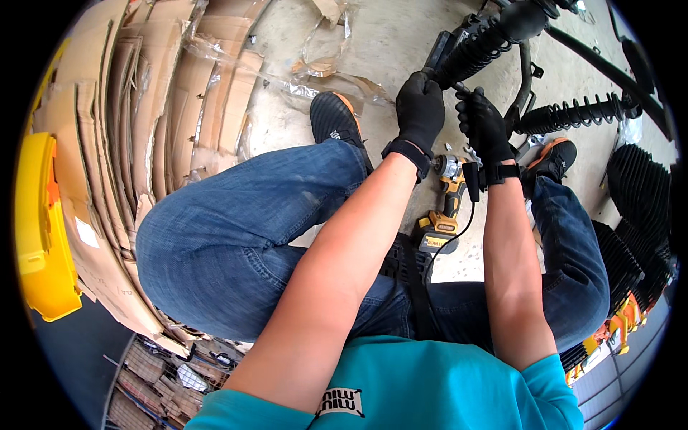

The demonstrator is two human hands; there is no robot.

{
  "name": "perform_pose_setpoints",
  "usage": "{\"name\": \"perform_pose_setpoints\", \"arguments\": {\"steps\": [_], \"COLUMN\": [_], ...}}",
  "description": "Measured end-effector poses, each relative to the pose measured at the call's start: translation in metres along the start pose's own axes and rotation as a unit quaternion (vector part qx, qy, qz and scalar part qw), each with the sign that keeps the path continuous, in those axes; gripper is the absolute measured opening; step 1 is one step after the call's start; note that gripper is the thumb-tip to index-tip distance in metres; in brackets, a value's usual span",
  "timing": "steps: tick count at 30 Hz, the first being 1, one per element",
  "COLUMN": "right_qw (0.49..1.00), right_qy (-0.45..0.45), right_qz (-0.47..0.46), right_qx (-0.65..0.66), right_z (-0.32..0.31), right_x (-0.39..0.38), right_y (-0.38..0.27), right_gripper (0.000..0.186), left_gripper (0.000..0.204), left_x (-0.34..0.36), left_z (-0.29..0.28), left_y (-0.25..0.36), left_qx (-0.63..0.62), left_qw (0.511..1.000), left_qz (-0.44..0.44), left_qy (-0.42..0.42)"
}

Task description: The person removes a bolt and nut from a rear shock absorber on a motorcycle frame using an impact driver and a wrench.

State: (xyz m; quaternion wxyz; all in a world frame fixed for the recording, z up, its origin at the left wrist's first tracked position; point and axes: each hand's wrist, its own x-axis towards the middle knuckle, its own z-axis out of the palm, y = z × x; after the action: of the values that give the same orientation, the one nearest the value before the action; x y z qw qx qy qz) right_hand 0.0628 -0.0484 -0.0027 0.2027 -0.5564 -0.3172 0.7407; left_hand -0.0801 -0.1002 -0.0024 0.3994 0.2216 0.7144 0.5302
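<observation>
Both my hands wear black gloves and meet at the lower end of a black coil-spring shock absorber [479, 56]. My left hand [419, 111] is closed against that end; its fingers mostly hide what lies inside them. Just to its right, my right hand [484, 127] has curled fingers, with thumb and forefinger pinched near the same joint. Whatever sits in the pinch is too small to name. Below the hands, between my legs, a yellow and black cordless impact driver [450, 197] stands on its battery on the concrete floor.
Black frame tubes [609, 68] and a second coil-spring shock absorber [573, 115] extend at the upper right. Flattened cardboard [172, 93] is stacked at left beside a yellow plastic case [43, 229]. Black ribbed parts [638, 190] stand at right. A thin cable [464, 231] hangs by my right wrist.
</observation>
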Motion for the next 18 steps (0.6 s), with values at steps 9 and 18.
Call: {"name": "perform_pose_setpoints", "arguments": {"steps": [9,18], "right_qw": [0.999,1.0], "right_qy": [0.034,-0.018], "right_qz": [0.008,0.02], "right_qx": [0.006,-0.012], "right_z": [0.008,0.008], "right_x": [0.007,0.006], "right_y": [0.001,-0.005], "right_gripper": [0.04,0.04], "left_gripper": [0.028,0.017], "left_x": [-0.009,0.024], "left_z": [0.005,-0.002], "left_y": [0.003,0.0], "left_qx": [0.091,0.066], "left_qw": [0.994,0.996], "left_qz": [0.058,0.04], "left_qy": [0.023,-0.037]}}
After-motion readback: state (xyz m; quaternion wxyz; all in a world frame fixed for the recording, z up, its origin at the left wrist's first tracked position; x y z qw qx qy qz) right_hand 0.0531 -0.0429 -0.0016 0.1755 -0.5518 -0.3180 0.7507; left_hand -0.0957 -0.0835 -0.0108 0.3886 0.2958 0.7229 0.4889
